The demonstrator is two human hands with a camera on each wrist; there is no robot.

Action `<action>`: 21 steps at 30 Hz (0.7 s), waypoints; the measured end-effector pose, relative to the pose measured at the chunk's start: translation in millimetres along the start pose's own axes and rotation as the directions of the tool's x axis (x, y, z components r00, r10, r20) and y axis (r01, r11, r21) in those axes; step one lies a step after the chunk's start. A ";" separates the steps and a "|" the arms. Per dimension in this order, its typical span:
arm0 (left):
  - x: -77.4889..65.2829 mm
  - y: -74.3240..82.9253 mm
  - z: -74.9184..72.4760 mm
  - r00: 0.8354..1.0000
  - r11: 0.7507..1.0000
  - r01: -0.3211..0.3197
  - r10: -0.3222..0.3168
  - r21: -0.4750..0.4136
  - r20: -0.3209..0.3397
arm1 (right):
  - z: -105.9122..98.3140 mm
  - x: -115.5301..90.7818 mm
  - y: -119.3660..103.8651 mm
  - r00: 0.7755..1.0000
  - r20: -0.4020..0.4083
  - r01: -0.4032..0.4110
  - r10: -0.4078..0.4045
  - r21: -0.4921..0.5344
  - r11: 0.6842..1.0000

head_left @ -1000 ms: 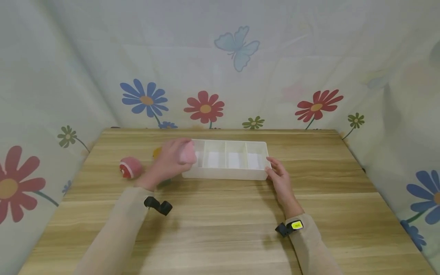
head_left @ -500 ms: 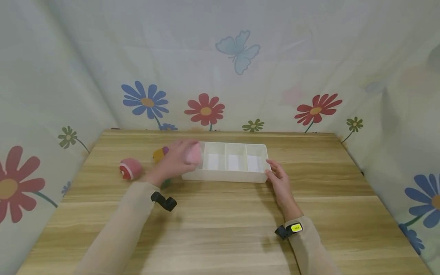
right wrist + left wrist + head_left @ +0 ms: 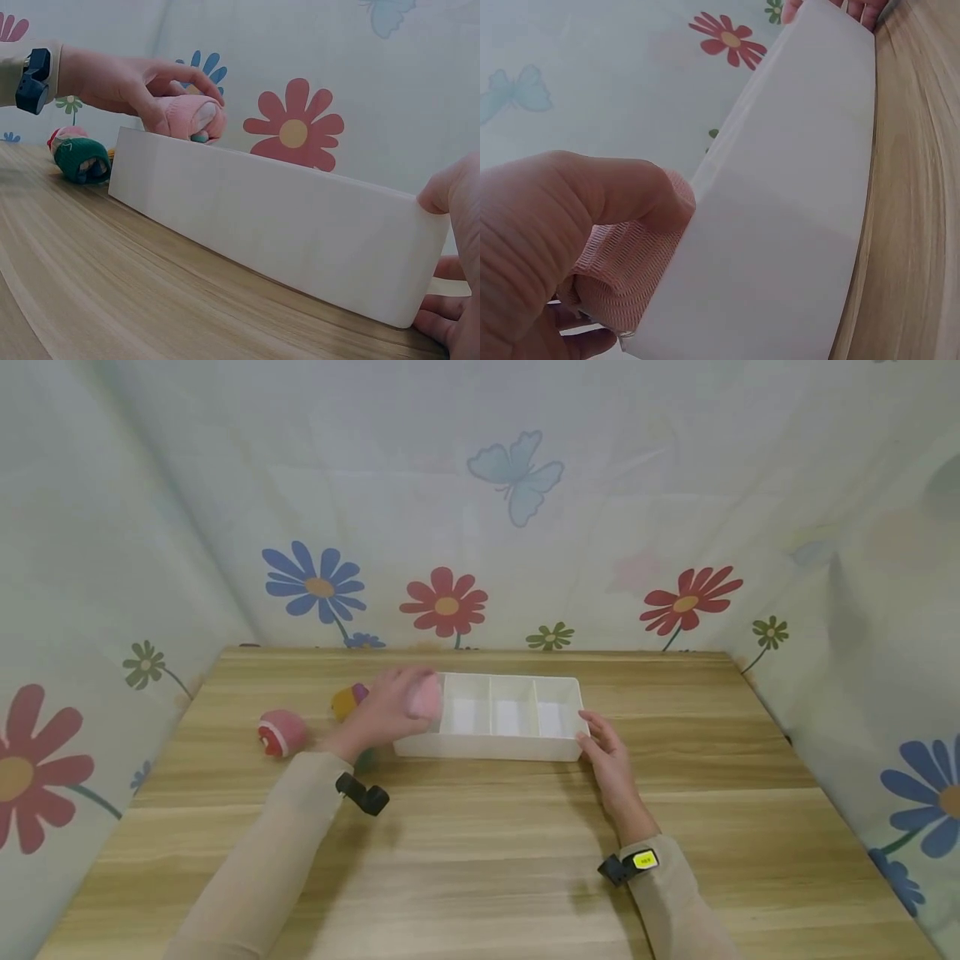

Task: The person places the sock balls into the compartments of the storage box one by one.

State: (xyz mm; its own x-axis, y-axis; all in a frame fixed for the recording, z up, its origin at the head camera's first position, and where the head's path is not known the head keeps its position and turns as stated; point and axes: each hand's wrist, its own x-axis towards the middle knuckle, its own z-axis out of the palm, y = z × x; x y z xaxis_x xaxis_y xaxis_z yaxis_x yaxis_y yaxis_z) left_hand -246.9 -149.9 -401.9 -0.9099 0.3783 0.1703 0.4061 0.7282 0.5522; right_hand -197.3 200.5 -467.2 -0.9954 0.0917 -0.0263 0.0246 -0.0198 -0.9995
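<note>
My left hand (image 3: 384, 710) grips a rolled-up pink sock (image 3: 425, 697) between thumb and fingers, at the leftmost compartment of a white divided box (image 3: 487, 748). Ribbed knit shows on the sock in the left wrist view, where the thumb lies across it by the box rim. From the right wrist view, the roll sits partly below the top edge of the long wall. At the opposite end, my right hand (image 3: 611, 766) holds the box's short side, thumb near the front corner and fingers behind. The other three compartments hold nothing.
Left of the box lie a pink-and-red roll (image 3: 282, 732), a yellow-and-purple roll (image 3: 348, 701) and a green knitted roll (image 3: 81, 159), mostly hidden behind the left hand in the head view. A flower-printed curtain (image 3: 517, 552) stands around the wooden table (image 3: 480, 860).
My left hand has moved slightly right with the pink sock, over the leftmost compartment, uncovering more of the yellow-and-purple roll. The right hand keeps its hold on the box end.
</note>
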 end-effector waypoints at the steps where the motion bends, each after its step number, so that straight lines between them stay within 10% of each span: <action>1: 0.9 -0.5 0.2 1.000 1.000 0.001 -0.001 0.003 0.003 | 0.1 -0.2 -0.2 1.000 0.000 -0.001 0.001 0.003 1.000; 21: -0.1 -7.8 0.5 0.999 0.997 -0.009 0.013 -0.076 0.052 | 0.6 0.5 0.9 1.000 -0.006 -0.010 0.010 0.001 1.000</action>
State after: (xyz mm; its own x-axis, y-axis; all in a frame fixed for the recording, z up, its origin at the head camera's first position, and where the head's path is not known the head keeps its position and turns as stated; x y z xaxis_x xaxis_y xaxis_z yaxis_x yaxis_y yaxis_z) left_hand -249.9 -155.3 -406.7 -0.8987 0.4173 0.1349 0.4070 0.6792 0.6108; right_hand -197.8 199.9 -468.1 -0.9946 0.0976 -0.0364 0.0344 -0.0222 -0.9992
